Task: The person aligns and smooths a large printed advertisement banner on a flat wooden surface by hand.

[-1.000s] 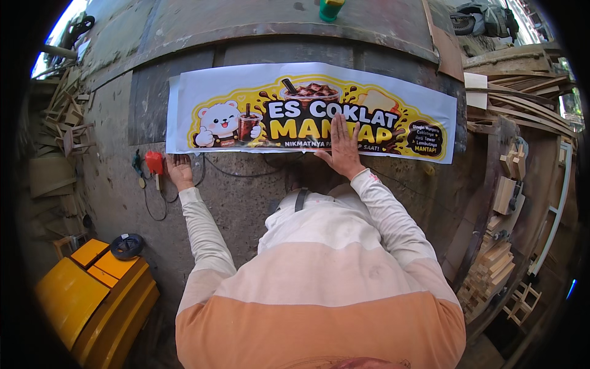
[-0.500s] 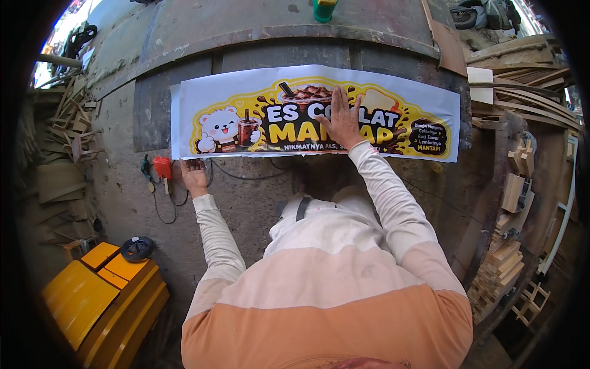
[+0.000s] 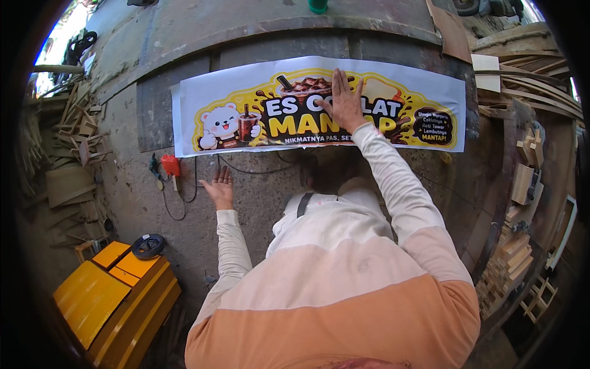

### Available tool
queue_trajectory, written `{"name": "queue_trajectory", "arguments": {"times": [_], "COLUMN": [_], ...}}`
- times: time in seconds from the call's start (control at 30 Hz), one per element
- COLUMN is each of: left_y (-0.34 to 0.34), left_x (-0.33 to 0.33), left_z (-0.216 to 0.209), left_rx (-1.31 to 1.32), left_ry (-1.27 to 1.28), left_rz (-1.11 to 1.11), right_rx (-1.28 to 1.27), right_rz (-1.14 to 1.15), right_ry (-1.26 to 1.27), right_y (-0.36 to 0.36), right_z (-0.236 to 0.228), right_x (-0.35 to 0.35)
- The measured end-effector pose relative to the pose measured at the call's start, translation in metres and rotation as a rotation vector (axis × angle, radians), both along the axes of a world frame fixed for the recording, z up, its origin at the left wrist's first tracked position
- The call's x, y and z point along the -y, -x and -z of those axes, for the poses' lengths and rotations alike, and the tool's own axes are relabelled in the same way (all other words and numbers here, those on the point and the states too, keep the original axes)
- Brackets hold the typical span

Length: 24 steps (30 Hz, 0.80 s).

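Note:
A long printed banner sheet (image 3: 289, 126) with a white border lies across the dark work surface in front of me. Its print has a cartoon white bear, an iced chocolate drink and large lettering on yellow. My right hand (image 3: 345, 104) rests flat on the sheet, right of its middle, fingers stretched toward the far edge. Below the sheet's near edge, my left hand (image 3: 219, 187) hovers apart from it, palm up, fingers spread, with nothing in it.
A red object (image 3: 170, 164) and thin cables are on the ground at left. A yellow cabinet-like box (image 3: 98, 295) with a small black wheel (image 3: 149, 246) on it stands lower left. Wood scraps (image 3: 80, 138) pile at far left; cut timber blocks (image 3: 513, 264) line the right.
My left hand has left the sheet's near left edge and moved right and toward me. My right hand stays flat in about the same place on the sheet.

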<state>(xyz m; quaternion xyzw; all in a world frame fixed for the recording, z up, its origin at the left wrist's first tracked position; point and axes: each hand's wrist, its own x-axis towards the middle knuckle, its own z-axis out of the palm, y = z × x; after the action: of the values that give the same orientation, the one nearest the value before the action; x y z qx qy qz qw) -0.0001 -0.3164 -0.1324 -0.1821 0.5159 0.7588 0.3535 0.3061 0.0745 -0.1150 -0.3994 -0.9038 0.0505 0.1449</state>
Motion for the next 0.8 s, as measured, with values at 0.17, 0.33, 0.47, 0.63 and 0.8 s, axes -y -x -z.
{"name": "queue_trajectory", "arguments": {"times": [0.17,0.33,0.47,0.63,0.8], "left_y": [-0.037,-0.076,-0.116,-0.196,-0.256], "left_x": [-0.003,-0.025,-0.069,-0.148,-0.208], "left_z": [0.011,0.003,-0.033,-0.107,-0.106], "left_rx": [-0.003,-0.183,-0.690,-1.704,-1.962], "left_ry": [0.159,0.374,0.521,0.182,0.421], "left_rz": [0.203,0.768,1.506,1.428,1.406], "right_rx": [0.088,0.070,-0.060,-0.438,-0.591], "right_rz": [-0.072,-0.208,-0.095,0.524,0.986], "right_ry": [0.166,0.309,0.251,0.086,0.053], "right_y": [-0.043,-0.094,-0.147,-0.236,-0.375], "right_z": [-0.023,-0.029,-0.024,-0.044,-0.015], "right_x": [0.110,0.183,0.185,0.136,0.043]}}
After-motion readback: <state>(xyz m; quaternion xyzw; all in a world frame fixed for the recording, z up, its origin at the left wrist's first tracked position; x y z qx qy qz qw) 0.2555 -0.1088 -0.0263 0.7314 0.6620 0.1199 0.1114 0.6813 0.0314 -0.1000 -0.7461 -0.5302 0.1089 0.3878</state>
